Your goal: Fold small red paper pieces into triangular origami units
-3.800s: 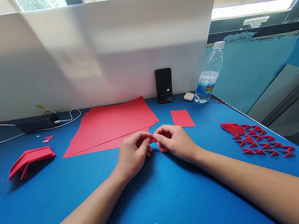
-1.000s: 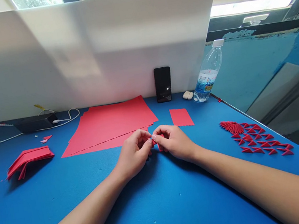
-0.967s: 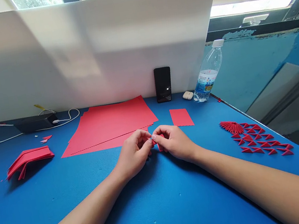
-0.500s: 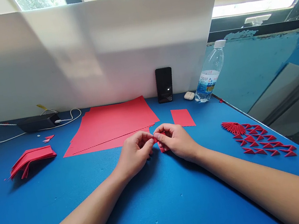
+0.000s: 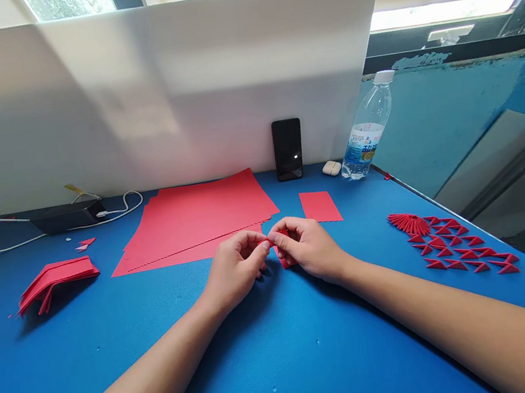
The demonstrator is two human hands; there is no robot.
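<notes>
A small red paper piece (image 5: 286, 260) is pinched between both hands at the middle of the blue table, mostly covered by the fingers. My left hand (image 5: 238, 263) is closed on its left end with thumb and forefinger. On the other side my right hand (image 5: 308, 246) is closed on it, fingertips touching those of my left hand. Large red sheets (image 5: 199, 214) lie just behind the hands. A small red rectangle of paper (image 5: 321, 206) rests behind my right hand.
Folded red strips (image 5: 58, 276) stand at the left near red scraps (image 5: 82, 246). Behind are a black box (image 5: 68, 217) with white cables, a phone (image 5: 289, 149), a white case (image 5: 331, 169) and a bottle (image 5: 363, 134). Several folded red triangles (image 5: 470, 255) lie at the right.
Both hands have stayed in nearly the same place, with the fingertips slightly closer over the red paper piece. The view has shifted very slightly.
</notes>
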